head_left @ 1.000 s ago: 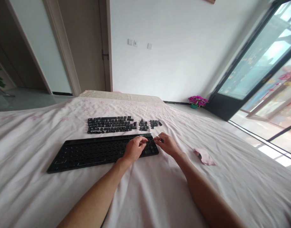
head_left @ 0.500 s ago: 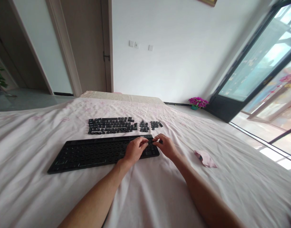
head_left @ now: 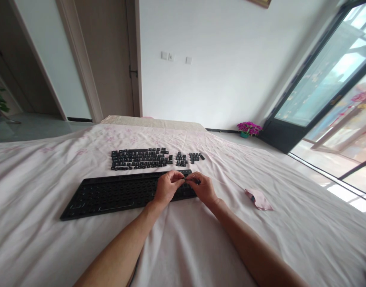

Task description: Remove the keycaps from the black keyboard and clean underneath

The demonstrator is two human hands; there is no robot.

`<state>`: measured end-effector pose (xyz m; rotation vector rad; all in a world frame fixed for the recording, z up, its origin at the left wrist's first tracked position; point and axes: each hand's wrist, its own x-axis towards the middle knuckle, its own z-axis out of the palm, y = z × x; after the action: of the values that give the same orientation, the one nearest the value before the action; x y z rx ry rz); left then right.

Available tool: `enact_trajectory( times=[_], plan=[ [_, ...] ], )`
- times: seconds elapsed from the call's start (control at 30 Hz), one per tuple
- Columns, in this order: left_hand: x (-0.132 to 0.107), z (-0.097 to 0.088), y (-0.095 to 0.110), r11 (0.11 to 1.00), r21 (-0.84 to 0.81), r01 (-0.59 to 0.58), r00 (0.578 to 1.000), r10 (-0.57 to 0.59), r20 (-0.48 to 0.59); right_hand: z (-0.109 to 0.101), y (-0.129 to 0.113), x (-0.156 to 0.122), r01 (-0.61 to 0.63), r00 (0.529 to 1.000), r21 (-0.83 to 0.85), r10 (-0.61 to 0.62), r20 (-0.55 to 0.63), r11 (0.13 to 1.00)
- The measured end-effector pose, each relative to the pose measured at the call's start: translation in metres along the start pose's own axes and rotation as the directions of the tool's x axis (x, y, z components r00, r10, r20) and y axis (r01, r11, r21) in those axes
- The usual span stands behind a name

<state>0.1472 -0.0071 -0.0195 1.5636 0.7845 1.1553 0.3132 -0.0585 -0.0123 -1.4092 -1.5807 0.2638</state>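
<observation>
A black keyboard [head_left: 111, 195] with most of its keycaps off lies on the bed sheet, slightly slanted. Over its right end my left hand [head_left: 168, 185] is closed in a pinch. Facing it, my right hand [head_left: 202, 187] is also pinched, and the fingertips of both hands meet at a small dark keycap [head_left: 184, 178]. Another dark bit shows under the curled right fingers, too small to name. Beyond the keyboard, loose black keycaps [head_left: 141, 158] lie in rows, with smaller groups of keycaps [head_left: 181, 159] to their right.
A pink cloth [head_left: 260, 199] lies crumpled on the sheet [head_left: 290, 231], right of my right arm. A dark cable [head_left: 135, 271] runs beside my left forearm. Past the bed stand a pot of purple flowers [head_left: 249, 128], a wall and doors.
My right hand has moved left, and its fingertips now meet those of my left hand. My left hand has shifted slightly left. The keyboard and the rows of keycaps look unchanged.
</observation>
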Motion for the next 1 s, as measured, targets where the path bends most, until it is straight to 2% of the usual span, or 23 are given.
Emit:
enact_trajectory(
  times=[0.07, 0.17, 0.23, 0.4, 0.63, 1.0],
  plan=[
    [-0.001, 0.001, 0.0, 1.0, -0.008, -0.017, 1.0, 0.017, -0.027, -0.001, -0.003, 0.0, -0.11, 0.994, 0.02, 0.109, 0.028, 0.994],
    [-0.004, 0.002, 0.001, 0.998, 0.022, -0.053, 0.997, 0.054, -0.063, -0.004, -0.009, 0.0, -0.236, 0.962, 0.06, 0.224, 0.153, 0.97],
    [-0.005, 0.003, 0.002, 0.995, 0.061, -0.082, 0.992, 0.087, -0.087, -0.005, -0.011, 0.001, -0.277, 0.943, 0.098, 0.252, 0.216, 0.956],
    [-0.007, 0.004, 0.001, 0.979, 0.137, -0.15, 0.983, 0.163, -0.088, -0.006, -0.011, 0.003, -0.357, 0.917, 0.152, 0.315, 0.244, 0.922],
    [-0.008, 0.003, -0.001, 0.981, 0.089, -0.172, 0.984, 0.175, -0.031, -0.006, -0.01, 0.004, -0.372, 0.913, 0.216, 0.314, 0.261, 0.903],
    [-0.005, 0.002, 0.003, 0.997, 0.017, -0.07, 0.997, 0.071, -0.038, -0.004, -0.006, 0.002, -0.363, 0.923, 0.184, 0.325, 0.206, 0.913]
  ],
)
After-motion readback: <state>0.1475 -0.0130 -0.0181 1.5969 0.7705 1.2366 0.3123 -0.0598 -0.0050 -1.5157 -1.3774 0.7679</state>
